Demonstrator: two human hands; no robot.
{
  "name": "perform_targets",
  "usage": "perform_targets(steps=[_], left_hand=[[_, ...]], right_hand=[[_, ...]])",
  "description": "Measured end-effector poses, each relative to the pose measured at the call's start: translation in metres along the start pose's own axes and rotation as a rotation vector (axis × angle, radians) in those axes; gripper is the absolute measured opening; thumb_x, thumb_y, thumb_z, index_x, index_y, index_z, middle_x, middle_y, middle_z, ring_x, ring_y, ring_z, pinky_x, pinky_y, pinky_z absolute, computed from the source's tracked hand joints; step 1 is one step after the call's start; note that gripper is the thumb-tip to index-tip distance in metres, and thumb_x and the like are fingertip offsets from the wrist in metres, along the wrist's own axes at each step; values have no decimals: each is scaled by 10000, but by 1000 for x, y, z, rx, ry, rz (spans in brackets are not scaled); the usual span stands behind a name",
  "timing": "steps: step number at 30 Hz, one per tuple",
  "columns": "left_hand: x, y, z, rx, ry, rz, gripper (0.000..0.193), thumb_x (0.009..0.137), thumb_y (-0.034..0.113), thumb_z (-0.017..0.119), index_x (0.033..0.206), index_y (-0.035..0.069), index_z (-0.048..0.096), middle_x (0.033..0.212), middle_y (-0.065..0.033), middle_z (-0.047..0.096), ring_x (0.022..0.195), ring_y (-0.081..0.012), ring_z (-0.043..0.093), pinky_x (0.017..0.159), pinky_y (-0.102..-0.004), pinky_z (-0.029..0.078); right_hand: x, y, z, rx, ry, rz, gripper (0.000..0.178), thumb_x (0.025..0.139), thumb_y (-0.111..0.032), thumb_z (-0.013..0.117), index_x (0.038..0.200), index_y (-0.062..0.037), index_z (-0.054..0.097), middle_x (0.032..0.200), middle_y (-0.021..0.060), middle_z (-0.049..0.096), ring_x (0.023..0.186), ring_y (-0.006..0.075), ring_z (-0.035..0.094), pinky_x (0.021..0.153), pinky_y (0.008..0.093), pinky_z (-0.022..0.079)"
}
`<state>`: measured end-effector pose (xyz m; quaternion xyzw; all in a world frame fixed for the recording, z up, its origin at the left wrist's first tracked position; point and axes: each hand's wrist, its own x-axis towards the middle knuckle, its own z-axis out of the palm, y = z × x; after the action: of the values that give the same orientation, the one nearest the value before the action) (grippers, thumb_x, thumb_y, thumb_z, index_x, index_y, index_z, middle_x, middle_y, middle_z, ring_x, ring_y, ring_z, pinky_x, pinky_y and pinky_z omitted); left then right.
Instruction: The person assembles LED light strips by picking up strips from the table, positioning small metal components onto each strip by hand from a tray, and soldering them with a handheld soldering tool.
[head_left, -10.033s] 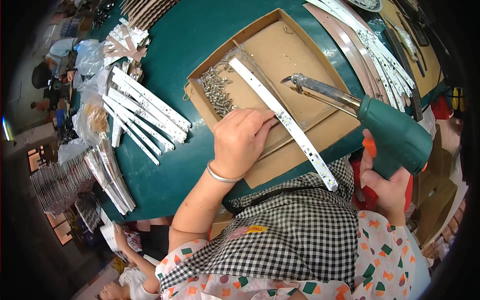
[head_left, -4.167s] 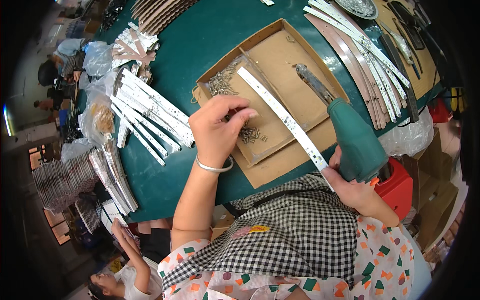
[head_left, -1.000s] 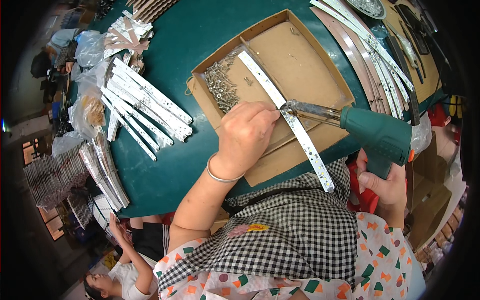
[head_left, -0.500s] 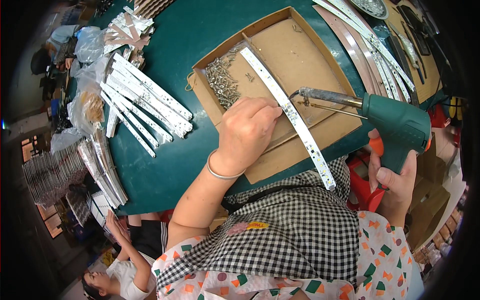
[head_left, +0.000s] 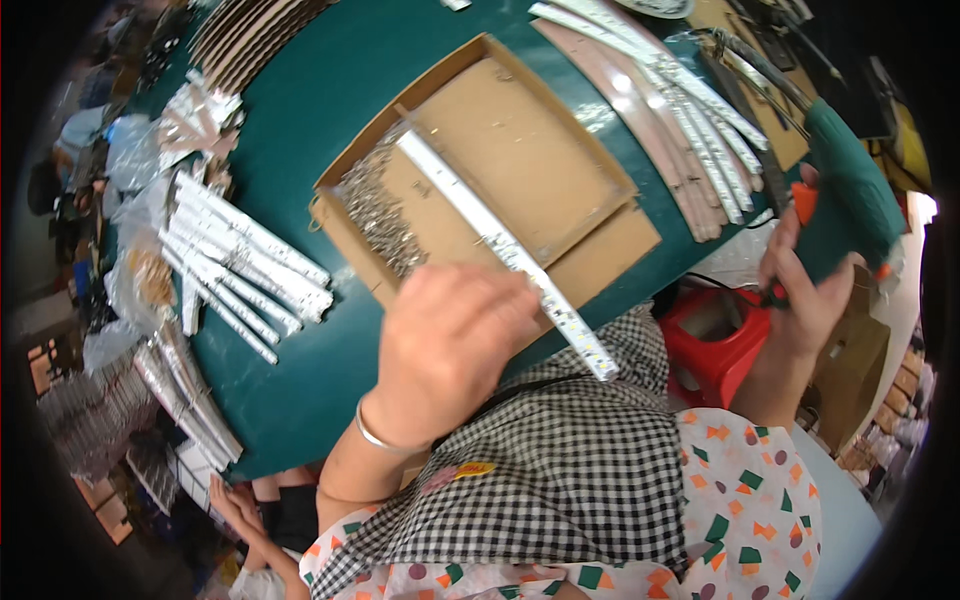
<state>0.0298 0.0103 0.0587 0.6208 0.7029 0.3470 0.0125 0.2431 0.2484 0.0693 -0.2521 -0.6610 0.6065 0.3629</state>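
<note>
A white LED strip (head_left: 462, 203) lies slanted across a shallow cardboard box (head_left: 530, 150), its near end sticking out over my checked apron. My left hand (head_left: 450, 345) is beside the strip's near half, fingers curled and pressed together, their tips at its edge. Motion blurs that hand, and anything it pinches is hidden. My right hand (head_left: 800, 285) grips a green soldering gun (head_left: 850, 185) with an orange trigger. The gun's metal nose points up and away, over the tools at the right, apart from the strip. Small screws (head_left: 380, 215) are heaped in the box's left compartment.
On the green table (head_left: 290, 120), LED strips (head_left: 250, 255) fan out left of the box, with more strips (head_left: 685, 110) at right. Bundled strips (head_left: 185, 400) lie near left. A red stool (head_left: 712, 340) stands by my right arm. Another person's arm (head_left: 245, 520) shows at lower left.
The soldering gun has moved from the strip up and right, toward the tools. My left hand has shifted slightly toward me relative to the strip. The whole view has turned somewhat.
</note>
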Motion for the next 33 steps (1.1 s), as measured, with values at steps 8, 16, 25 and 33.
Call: perform_targets(steps=[8, 16, 25, 33], left_hand=[[11, 19, 18, -10, -322, 203, 306, 704, 125, 635, 991, 32, 690, 992, -52, 654, 855, -201, 565, 724, -328, 472], [-3, 16, -47, 232, -251, 104, 320, 651, 131, 634, 953, 35, 684, 952, -54, 636, 779, -192, 552, 662, -330, 477], [-68, -82, -102, 572, -77, -195, 232, 683, 6, 627, 885, 77, 715, 900, -39, 676, 759, -220, 596, 667, -344, 507], [-89, -108, -105, 534, -141, -350, 264, 697, -68, 615, 912, 48, 714, 892, -68, 683, 826, -265, 599, 757, -363, 508]], right_hand=[[30, 48, -21, -762, 209, -233, 361, 794, -9, 736, 1114, 6, 569, 968, 59, 633, 838, 105, 604, 753, 254, 480], [91, 71, -37, -1233, 135, -306, 550, 798, -120, 725, 1304, -76, 514, 1183, 185, 627, 1074, 359, 620, 869, 387, 495], [103, 105, -92, -1159, 61, -317, 543, 840, -91, 706, 1336, -70, 485, 1142, 153, 639, 1052, 284, 628, 894, 330, 464], [71, 81, -101, -496, 133, -140, 414, 848, 30, 679, 1238, 34, 540, 1038, 26, 585, 948, 120, 554, 883, 250, 428]])
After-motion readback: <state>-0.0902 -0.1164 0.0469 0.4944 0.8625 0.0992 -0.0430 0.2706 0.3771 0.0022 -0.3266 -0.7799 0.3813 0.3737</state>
